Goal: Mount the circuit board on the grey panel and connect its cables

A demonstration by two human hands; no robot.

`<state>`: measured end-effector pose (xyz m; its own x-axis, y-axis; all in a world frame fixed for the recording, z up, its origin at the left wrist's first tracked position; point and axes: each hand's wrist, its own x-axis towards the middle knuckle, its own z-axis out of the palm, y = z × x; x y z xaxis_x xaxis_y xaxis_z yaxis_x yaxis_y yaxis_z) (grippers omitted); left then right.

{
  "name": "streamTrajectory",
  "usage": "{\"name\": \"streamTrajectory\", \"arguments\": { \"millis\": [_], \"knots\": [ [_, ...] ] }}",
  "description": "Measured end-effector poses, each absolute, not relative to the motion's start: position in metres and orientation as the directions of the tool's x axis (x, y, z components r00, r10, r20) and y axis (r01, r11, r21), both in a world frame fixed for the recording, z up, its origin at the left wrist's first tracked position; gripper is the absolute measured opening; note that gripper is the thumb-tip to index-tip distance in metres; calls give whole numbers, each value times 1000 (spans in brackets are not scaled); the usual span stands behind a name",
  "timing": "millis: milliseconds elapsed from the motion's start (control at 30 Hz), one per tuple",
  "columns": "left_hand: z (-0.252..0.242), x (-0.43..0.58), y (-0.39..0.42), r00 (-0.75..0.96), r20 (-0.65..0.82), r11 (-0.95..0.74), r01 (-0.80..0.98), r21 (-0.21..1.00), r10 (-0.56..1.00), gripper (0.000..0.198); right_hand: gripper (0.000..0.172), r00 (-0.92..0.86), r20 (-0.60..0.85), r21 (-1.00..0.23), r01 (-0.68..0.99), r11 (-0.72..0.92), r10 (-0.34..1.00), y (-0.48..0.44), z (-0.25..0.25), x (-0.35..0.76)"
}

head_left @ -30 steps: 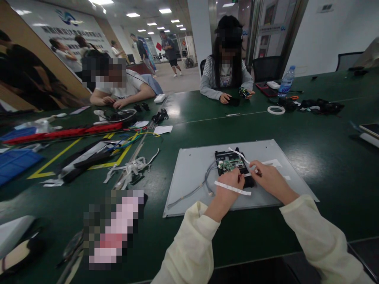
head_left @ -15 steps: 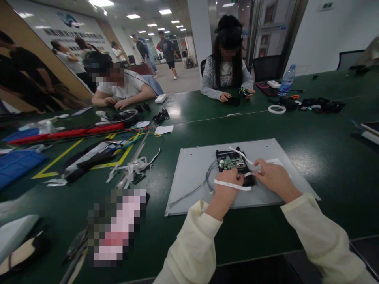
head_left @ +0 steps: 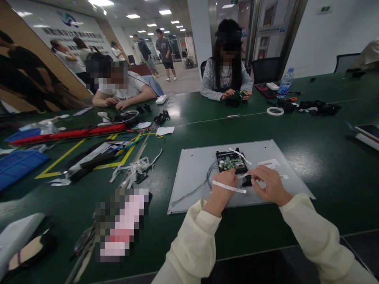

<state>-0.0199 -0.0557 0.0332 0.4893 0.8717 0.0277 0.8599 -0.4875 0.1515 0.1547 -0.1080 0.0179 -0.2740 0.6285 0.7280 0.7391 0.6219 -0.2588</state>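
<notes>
A grey metal panel [head_left: 195, 169] lies flat on the green table in front of me. On it sits a small green circuit board [head_left: 230, 162] in a black housing, with white flat ribbon cables and a grey wire bundle [head_left: 204, 183] leading off to the left. My left hand [head_left: 222, 188] rests at the board's near edge, fingers curled, with a white ribbon strip [head_left: 228, 187] lying across its back. My right hand [head_left: 268, 184] is beside it, its fingers pinched on a white ribbon cable at the housing's near right corner.
Left of the panel lie loose white ribbons [head_left: 134, 167], long black parts, a red bar [head_left: 65, 134] and yellow tape lines. Two people work across the table. A tape roll [head_left: 275, 111], a water bottle [head_left: 285, 83] and black parts sit at the far right.
My right hand has slid left and nearer along the housing's corner, closer to my left hand. The left hand has barely moved. The view has shifted slightly.
</notes>
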Motion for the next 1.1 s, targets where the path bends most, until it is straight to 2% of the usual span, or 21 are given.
{"name": "streamTrajectory", "arguments": {
  "millis": [67,167,233,333,533,667,767,900,1000,1100],
  "knots": [
    [33,-23,-55,503,0,-495,850,182,864,19,31,-374,762,-179,663,727,529,-113,22,145],
    [35,-28,-56,527,-3,-511,825,243,850,17,43,-517,726,-57,613,788,454,-115,26,133],
    [38,-30,-56,534,27,-519,807,281,845,16,43,-566,700,2,612,791,436,-114,27,129],
    [40,-31,-56,499,47,-490,823,286,865,16,33,-549,733,44,628,777,402,-113,24,129],
    [36,-28,-53,418,43,-418,888,194,907,20,29,-461,811,-14,599,801,359,-115,18,131],
    [40,-44,-43,412,108,-425,888,178,905,20,19,-322,875,-54,678,733,362,-110,29,131],
    [48,-66,-29,416,173,-450,853,266,892,19,15,-232,898,-89,736,671,374,-97,45,132],
    [51,-94,-14,533,227,-572,677,464,815,28,11,-239,890,-72,767,638,388,-76,67,121],
    [48,-107,-9,592,172,-579,612,539,787,39,13,-239,864,-90,792,604,442,-62,70,102],
    [46,-113,-6,613,92,-545,613,573,785,41,17,-215,832,-144,806,574,511,-53,58,83]
  ]
}}
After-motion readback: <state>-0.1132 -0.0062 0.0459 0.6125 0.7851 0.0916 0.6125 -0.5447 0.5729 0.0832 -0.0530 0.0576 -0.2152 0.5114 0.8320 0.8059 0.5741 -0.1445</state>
